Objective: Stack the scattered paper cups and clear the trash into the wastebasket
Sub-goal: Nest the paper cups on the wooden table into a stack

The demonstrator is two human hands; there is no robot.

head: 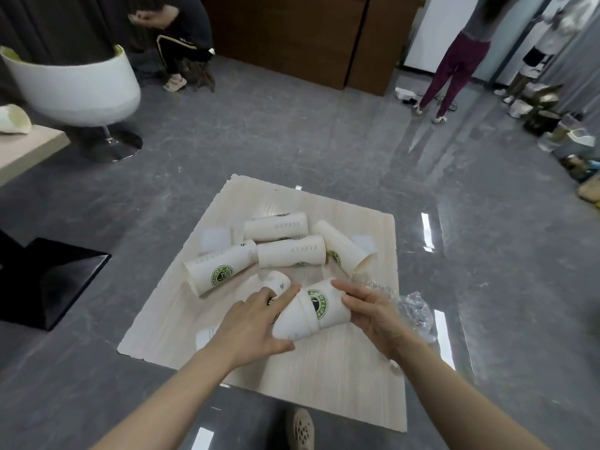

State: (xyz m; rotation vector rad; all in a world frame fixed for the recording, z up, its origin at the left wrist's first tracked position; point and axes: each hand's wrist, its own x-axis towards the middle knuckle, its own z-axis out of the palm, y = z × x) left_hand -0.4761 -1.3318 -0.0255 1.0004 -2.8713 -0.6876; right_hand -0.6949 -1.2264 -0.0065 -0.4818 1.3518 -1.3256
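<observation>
Both hands meet over the near middle of the pale wooden tabletop (341,378), gripping two nested cups (308,315) that lie tilted between them. The left hand (256,323) grasps the narrow bottom end, thumb under it and fingers spread over the top. The right hand (373,311) grasps the wider end, fingers curled along the side by the green logo. Just behind the left fingers another cup (276,282) lies on its side, partly hidden.

Farther back, four cups lie toppled in a loose cluster: one (220,269) to the left with its mouth toward the near left, two (276,226) (292,253) side by side in the middle, and one (342,250) angled to the right. Crumpled clear plastic (415,311) rests at the tabletop's right edge, just beside the right hand. White scraps of paper (215,239) (363,243) lie at either side of the cluster, and another scrap (207,334) shows under the left wrist.
</observation>
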